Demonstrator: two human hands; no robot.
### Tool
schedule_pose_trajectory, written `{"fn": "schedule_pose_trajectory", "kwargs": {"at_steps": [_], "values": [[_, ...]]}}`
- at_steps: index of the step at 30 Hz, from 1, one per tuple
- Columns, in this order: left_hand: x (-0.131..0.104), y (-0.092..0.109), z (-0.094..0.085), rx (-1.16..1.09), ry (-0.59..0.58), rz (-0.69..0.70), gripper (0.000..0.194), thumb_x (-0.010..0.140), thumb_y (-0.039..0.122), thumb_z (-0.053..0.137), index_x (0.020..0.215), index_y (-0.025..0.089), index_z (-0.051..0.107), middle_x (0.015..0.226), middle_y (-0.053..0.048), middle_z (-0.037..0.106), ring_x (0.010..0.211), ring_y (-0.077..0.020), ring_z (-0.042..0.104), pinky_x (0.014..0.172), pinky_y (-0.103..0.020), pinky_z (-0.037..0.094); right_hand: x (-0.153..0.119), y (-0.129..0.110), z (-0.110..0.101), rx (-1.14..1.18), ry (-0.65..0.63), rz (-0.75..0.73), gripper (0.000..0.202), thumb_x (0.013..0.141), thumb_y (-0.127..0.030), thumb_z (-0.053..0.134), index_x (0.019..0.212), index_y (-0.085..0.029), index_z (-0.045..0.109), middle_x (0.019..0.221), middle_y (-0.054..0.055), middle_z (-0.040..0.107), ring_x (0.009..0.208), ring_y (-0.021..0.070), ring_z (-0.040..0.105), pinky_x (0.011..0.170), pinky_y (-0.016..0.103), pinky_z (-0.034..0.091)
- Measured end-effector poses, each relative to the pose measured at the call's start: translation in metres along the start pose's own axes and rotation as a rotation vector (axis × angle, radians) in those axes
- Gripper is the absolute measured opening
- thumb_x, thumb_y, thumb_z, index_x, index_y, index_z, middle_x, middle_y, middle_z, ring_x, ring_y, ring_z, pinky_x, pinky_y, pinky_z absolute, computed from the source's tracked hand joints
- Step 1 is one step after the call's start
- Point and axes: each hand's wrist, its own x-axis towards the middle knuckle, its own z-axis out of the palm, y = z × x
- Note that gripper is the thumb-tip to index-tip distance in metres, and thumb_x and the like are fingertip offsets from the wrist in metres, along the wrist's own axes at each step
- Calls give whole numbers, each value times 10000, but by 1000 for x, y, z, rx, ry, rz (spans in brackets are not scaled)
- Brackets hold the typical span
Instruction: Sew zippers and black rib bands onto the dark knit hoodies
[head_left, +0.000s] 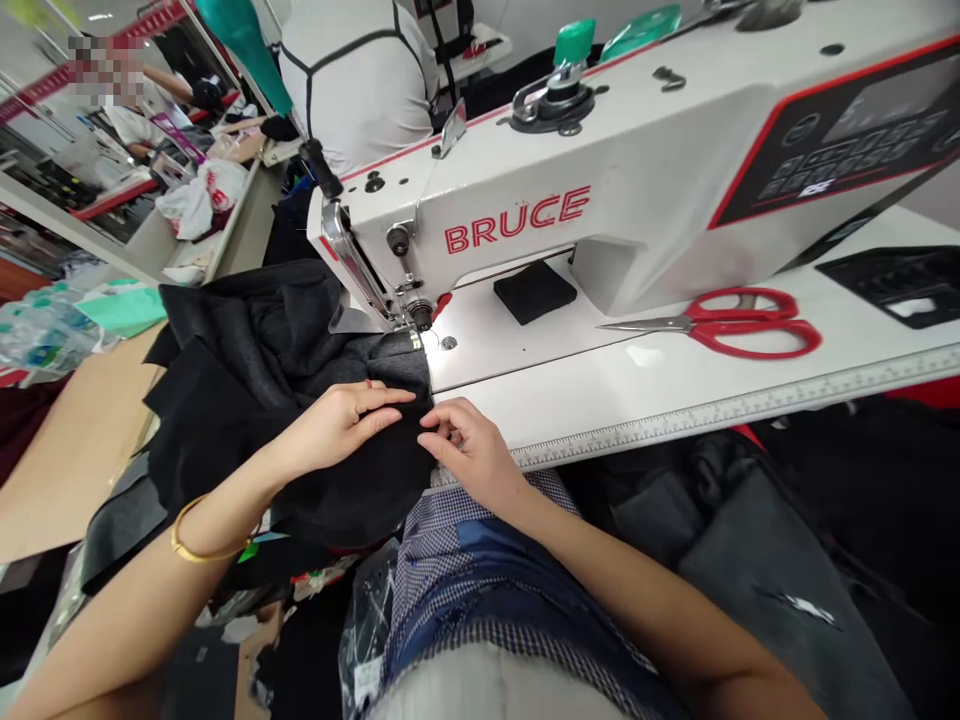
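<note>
Black and dark grey fabric (247, 400) lies bunched on the left of the sewing machine (517, 220), and its edge runs under the needle and presser foot. My left hand (349, 420) rests on top of the fabric near its right edge, fingers stretched toward the right and thumb a little apart. Just right of it, my right hand (469, 450) has its thumb and fingertips closed on the fabric edge, in front of the needle area. Both hands are close together, with a small gap between the fingertips.
Red-handled scissors (742, 322) and a folded black piece (535, 291) lie on the white table. A ruler strip (675, 415) follows its front edge. Dark garments (765, 560) hang at the right. A person in white (367, 90) sits behind the machine.
</note>
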Motion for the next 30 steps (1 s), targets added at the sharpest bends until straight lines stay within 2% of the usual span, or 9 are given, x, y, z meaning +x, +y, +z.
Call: {"fn": "schedule_pose_trajectory", "kwargs": {"at_steps": [5,11,15,21,26,30], "values": [[-2,1,0,-12,14,-14,337,873,371,412,1097,194,590,815,-11,617,762,-117,552,756,-218,429,2,1,4,-5,63,56,126,770,-216,572,875,-194,505,800,-14,526,652,98,509,646,237,423],[-2,-1,4,-6,43,11,332,881,358,399,1097,197,593,838,-17,623,775,-119,559,766,-232,441,5,-1,4,-21,64,-29,24,786,-211,543,787,-190,532,877,16,530,697,109,519,648,238,434],[-3,-2,7,-10,95,80,321,880,315,412,1120,182,578,938,-48,625,882,-134,557,803,-236,453,8,-2,4,0,124,-85,69,787,-217,543,724,-190,542,889,31,557,822,143,541,695,252,446],[-5,-2,6,5,141,94,284,869,294,446,1056,159,612,892,-44,631,823,-117,577,759,-200,464,11,-2,4,33,172,-111,75,781,-209,549,709,-187,554,878,32,584,820,140,558,726,260,450],[-4,-3,7,25,145,91,279,867,310,450,1012,148,626,843,-31,636,769,-107,581,713,-183,457,14,-3,5,47,179,-98,85,768,-212,556,689,-182,550,769,11,588,712,124,550,661,246,442],[-2,-4,9,97,124,70,293,882,328,413,957,151,633,766,-15,632,696,-105,574,707,-198,439,18,0,6,81,159,13,116,752,-237,560,657,-177,533,623,-23,548,563,97,494,539,218,401]]}}
